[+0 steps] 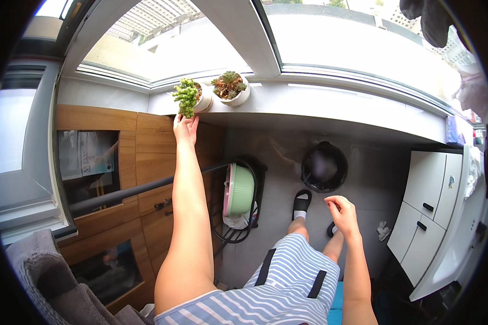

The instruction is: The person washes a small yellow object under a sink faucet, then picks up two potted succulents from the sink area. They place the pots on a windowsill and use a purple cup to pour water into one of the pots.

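My left hand reaches up to the windowsill, its fingers at the lower tips of a trailing green succulent. That plant spills over the side of a white pot filled with brown pebbles. The foliage partly hides the fingertips, so a grip cannot be made out. Just right of it stands a second white pot with a rosette succulent. Over the floor, my right hand hangs with fingers bent inward. A small red spot shows at a fingertip; whether it is a nail or something held is unclear.
Below the white windowsill a black bucket stands on the grey floor. A black metal rack holds green and pink basins. Wooden cabinets line the left, a white cabinet the right. Crumpled tissue lies on the floor.
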Tool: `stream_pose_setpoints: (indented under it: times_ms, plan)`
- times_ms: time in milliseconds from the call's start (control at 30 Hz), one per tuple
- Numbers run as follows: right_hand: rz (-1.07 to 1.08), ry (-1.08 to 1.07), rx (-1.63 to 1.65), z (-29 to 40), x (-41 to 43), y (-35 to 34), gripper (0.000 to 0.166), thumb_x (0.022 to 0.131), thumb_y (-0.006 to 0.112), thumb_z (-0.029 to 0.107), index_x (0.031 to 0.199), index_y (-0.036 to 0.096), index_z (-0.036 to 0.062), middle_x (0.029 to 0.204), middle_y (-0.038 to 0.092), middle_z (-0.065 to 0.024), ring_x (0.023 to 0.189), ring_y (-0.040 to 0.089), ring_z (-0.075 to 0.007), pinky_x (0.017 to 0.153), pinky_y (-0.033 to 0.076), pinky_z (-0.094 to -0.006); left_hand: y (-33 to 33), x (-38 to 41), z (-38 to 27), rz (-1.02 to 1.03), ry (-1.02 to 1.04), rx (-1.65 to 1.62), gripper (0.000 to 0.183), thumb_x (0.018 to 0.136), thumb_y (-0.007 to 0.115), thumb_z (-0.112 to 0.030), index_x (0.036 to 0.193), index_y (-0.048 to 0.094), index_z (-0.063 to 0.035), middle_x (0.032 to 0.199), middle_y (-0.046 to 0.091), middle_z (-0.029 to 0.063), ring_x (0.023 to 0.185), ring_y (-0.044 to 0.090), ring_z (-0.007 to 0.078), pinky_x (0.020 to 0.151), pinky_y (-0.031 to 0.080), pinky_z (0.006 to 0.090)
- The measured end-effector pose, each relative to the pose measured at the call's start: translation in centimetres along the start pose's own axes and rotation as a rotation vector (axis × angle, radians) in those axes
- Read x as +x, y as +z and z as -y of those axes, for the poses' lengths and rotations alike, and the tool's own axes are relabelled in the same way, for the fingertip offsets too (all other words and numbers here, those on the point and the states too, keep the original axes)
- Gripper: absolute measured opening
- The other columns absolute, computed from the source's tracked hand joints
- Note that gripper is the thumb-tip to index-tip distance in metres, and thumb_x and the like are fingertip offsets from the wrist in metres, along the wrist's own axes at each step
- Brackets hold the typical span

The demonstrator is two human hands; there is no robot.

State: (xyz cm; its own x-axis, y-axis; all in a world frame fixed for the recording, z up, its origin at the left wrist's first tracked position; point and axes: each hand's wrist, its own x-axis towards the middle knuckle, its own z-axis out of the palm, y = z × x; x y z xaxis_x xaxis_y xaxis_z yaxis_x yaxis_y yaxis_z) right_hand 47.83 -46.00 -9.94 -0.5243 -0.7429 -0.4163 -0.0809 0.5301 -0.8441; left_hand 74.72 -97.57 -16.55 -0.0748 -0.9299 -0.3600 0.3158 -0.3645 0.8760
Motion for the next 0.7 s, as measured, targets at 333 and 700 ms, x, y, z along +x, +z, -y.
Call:
stream_pose_setpoints:
  times_ms: [333,700]
  plan:
    - [0.003,-0.016,-0.049,-0.4,-1.1,-0.4,0.013,0.089,0.061,0.002,0.099,0.069,0.0028,0.090,0.066,-0.0100,0.077,0.065,-0.0193,0.070,0.052,-0.0283,0.0,-1.4,-0.3,0.185,0.012,0.219,0.065,0.081,0.082,-0.020,0.135,0.046,-0.0180,0.135,0.048,-0.0002,0.128,0.045,0.0238,0.106,0.031,0.0539]
    - [0.010,-0.027,-0.042,0.2,-1.7,1.1,0.013,0.088,0.062,0.003,0.098,0.070,0.0034,0.090,0.067,-0.0117,0.078,0.066,-0.0235,0.070,0.052,-0.0302,1.4,-1.1,-1.0,0.108,-0.001,0.235,0.080,0.079,0.083,-0.033,0.141,0.037,-0.0139,0.142,0.043,0.0065,0.130,0.043,0.0349,0.106,0.035,0.0556]
